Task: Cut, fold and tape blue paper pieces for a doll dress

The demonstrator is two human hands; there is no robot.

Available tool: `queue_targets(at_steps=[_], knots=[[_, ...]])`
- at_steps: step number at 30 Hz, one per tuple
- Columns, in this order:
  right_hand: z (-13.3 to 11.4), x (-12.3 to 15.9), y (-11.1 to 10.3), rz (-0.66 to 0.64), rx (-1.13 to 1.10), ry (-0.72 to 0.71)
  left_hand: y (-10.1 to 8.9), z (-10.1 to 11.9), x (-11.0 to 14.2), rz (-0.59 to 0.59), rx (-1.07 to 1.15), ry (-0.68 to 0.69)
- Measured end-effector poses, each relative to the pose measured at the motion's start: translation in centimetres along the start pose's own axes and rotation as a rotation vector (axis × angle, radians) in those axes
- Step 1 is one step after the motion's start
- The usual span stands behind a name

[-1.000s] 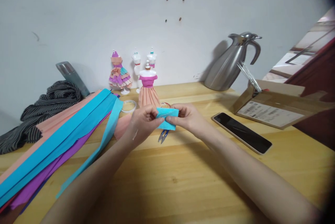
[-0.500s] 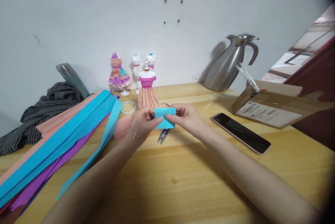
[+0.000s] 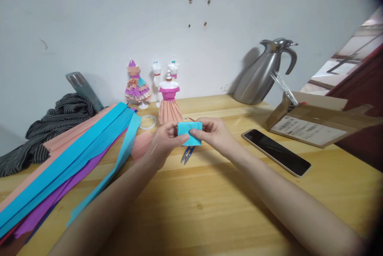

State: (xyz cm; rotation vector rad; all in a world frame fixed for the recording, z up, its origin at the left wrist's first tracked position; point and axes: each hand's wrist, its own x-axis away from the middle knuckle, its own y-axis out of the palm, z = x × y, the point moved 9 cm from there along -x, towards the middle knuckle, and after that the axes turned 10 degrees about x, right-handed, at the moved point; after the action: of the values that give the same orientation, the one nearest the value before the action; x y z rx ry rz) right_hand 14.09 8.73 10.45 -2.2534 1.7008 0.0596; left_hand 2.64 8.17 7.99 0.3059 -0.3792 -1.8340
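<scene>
A small blue rectangle of crepe paper [image 3: 186,127] is held up between my hands above the table. My left hand [image 3: 164,140] pinches its left edge, thumb in front. At its right side my right hand [image 3: 214,133] grips it, the thumb pressed on the front face and the fingers behind. Just below the paper, the blades of blue thread snips [image 3: 187,154] show on the table, their handles hidden. Behind my hands stands a miniature mannequin [image 3: 169,98] in a magenta top and a pleated peach skirt.
Long crepe paper strips [image 3: 80,154] lie at the left beside striped cloth [image 3: 61,114]. A tape roll [image 3: 147,122] and more small mannequins [image 3: 137,84] are farther back. At the right are a phone [image 3: 277,152], an opened cardboard box [image 3: 311,122] and a steel jug [image 3: 259,72].
The blue paper has turned from slightly tilted to nearly level, and its creased face looks flatter. Both hands keep their hold in nearly the same place.
</scene>
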Motion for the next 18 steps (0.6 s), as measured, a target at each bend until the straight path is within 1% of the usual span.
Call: queue_targets(at_steps=[2,4,7,10,13,18], knots=[[-0.1,0.0,0.0,0.001,0.009,-0.008,0.1,-0.4,0.0,-0.008,-0.015,-0.024],[-0.2,0.0,0.1,-0.006,0.012,-0.03,-0.1,-0.6,-0.1,0.015,-0.028,-0.02],[-0.5,0.1,0.1,0.006,0.058,-0.076,-0.2,-0.3,0.0,0.048,-0.036,0.034],[-1.1,0.2,-0.1,0.049,0.18,-0.138,-0.1,0.4,0.2,0.072,-0.065,0.094],[-1.9,0.4,-0.3,0.094,0.303,-0.202,-0.4,0.7,0.3,0.122,-0.116,0.135],[-2.4,0.8,-0.5,0.152,0.407,-0.232,-0.3,1.0,0.5,0.135,-0.2,0.22]])
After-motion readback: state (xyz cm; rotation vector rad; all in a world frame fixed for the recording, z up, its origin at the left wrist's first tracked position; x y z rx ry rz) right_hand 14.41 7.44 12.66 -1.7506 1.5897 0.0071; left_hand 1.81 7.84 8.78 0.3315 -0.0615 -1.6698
